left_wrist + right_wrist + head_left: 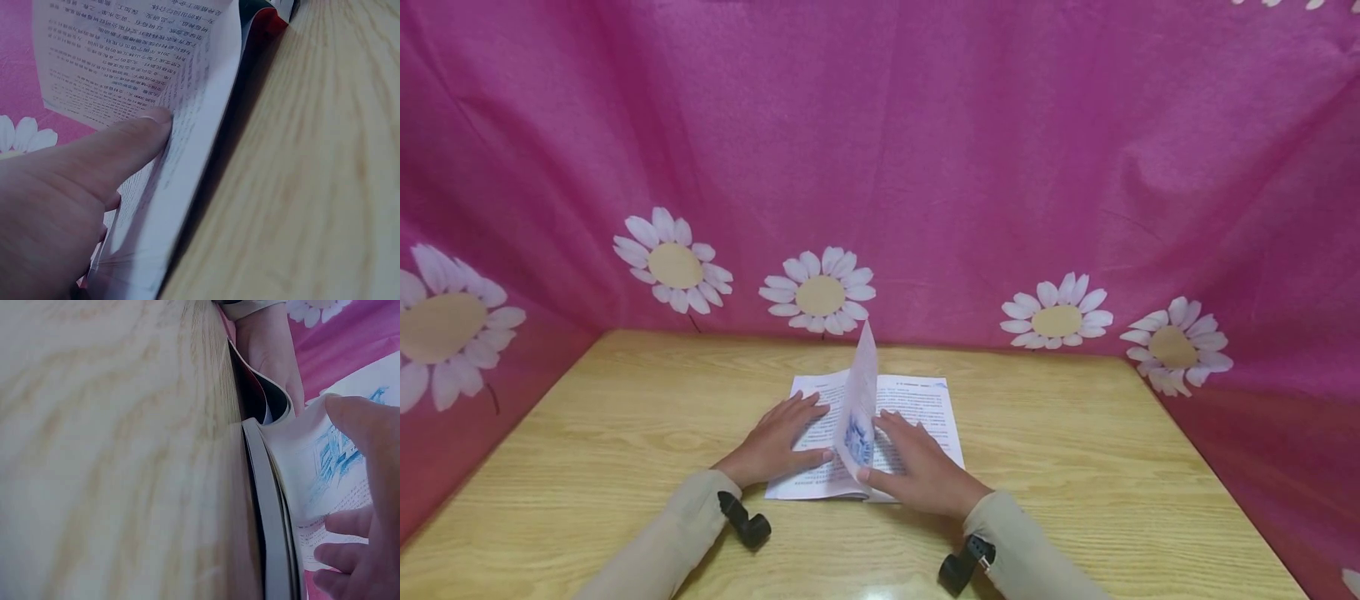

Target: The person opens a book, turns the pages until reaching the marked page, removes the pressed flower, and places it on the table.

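Observation:
An open book [917, 408] with printed pages lies on the wooden table. One leaf [861, 379] stands nearly upright from its middle, with a blue picture low on its right side. My left hand [782, 437] rests on the left page, fingers spread; the left wrist view shows its thumb [134, 137] lying on the print. My right hand [925, 467] is over the right page, its thumb [359, 422] touching the raised leaf near its lower edge. In the right wrist view the other fingers [340, 550] extend beside the print; whether they all touch paper I cannot tell.
The table [625, 417] has light wood grain. A pink curtain [925, 167] with large white daisies hangs behind it and along both sides. Dark camera mounts [748, 525] sit on both wrists, over beige sleeves [662, 533].

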`<state>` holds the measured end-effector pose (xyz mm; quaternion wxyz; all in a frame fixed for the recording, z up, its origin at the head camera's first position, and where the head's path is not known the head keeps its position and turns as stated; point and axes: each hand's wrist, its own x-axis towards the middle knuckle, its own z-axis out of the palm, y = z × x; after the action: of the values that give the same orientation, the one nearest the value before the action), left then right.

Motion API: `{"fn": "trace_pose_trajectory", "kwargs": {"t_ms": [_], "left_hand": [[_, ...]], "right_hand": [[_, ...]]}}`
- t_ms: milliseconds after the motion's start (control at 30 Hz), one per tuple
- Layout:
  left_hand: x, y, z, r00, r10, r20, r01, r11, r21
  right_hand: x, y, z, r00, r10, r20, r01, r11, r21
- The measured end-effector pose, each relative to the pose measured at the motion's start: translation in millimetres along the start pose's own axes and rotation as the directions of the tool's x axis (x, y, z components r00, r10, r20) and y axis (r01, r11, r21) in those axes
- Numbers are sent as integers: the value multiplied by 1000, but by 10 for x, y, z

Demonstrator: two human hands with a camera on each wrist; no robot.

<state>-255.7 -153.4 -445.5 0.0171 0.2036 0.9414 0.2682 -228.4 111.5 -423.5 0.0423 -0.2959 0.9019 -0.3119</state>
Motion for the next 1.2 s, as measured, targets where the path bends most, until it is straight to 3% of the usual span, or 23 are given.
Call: {"fn": "trace_pose_trajectory", "kwargs": {"t_ms": [367,567,700,833,933,1200], "left_hand": [[-14,-28,-8,998,34,-44,-36,997,-65],[1,-99,-17,997,-8,-76,-8,978,-207],[14,-118,-43,993,-86,-76,52,929,-367],[21,-121,-78,979,-192,-68,129,844,-520],[42,-114,-108,967,-244,-69,159,795,-585],[61,-87,-135,959,-260,-111,129,752,-646]], "right_hand": [[-10,20,17,999,-21,30,21,1000,-1],[-12,-3,22,999,-23,44,23,1000,4],[-8,-27,32,999,-25,41,25,1000,2],[3,-51,57,999,-35,37,36,999,-23],[10,-62,70,999,-30,36,32,999,-41],[3,-73,48,999,-18,40,21,997,-75]]}}
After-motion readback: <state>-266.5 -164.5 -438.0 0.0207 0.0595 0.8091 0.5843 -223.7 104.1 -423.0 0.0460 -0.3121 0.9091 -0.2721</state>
